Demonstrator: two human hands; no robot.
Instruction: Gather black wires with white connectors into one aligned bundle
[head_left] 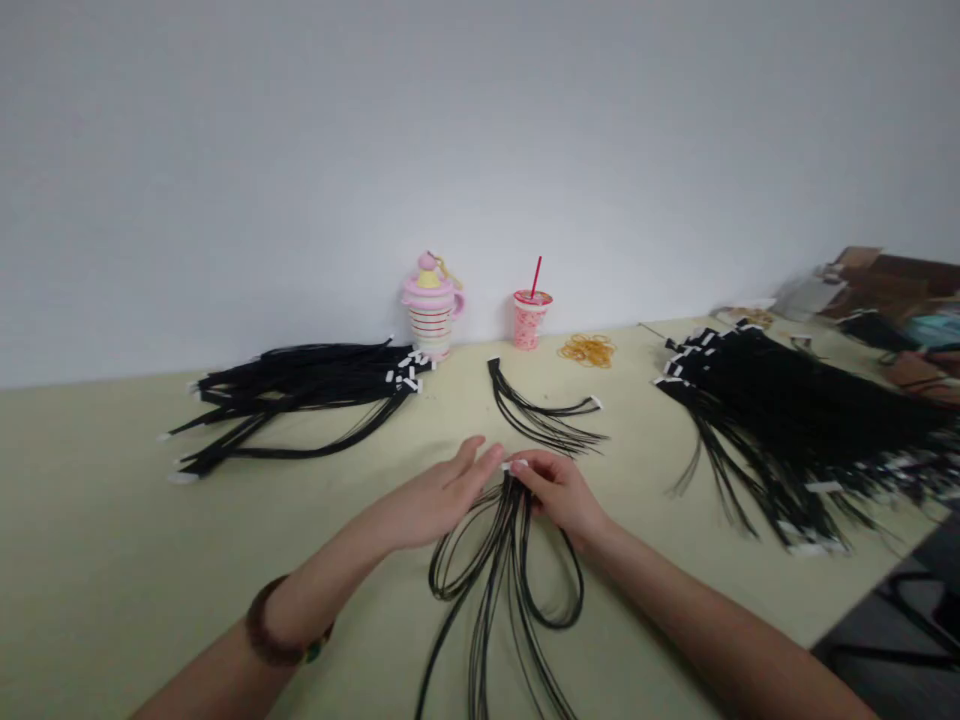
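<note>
My right hand [561, 492] pinches the small white connector at the top of a black wire harness [491, 565]. Its wires loop out on both sides and hang down toward the table's near edge. My left hand [439, 500] is just left of that connector, fingers stretched out and thumb raised; whether a fingertip touches the connector I cannot tell. Beyond my hands lies a smaller black wire harness [536, 412] with a white connector, its wires fanned to the right.
Bundles of black harnesses [300, 385] lie at the left, and a bigger pile [795, 410] spreads at the right. Along the wall stand a pink striped mug [431, 318] and a pink cup [527, 322] with a straw, beside yellow rubber bands [588, 350]. Another person's hand [919, 375] shows far right.
</note>
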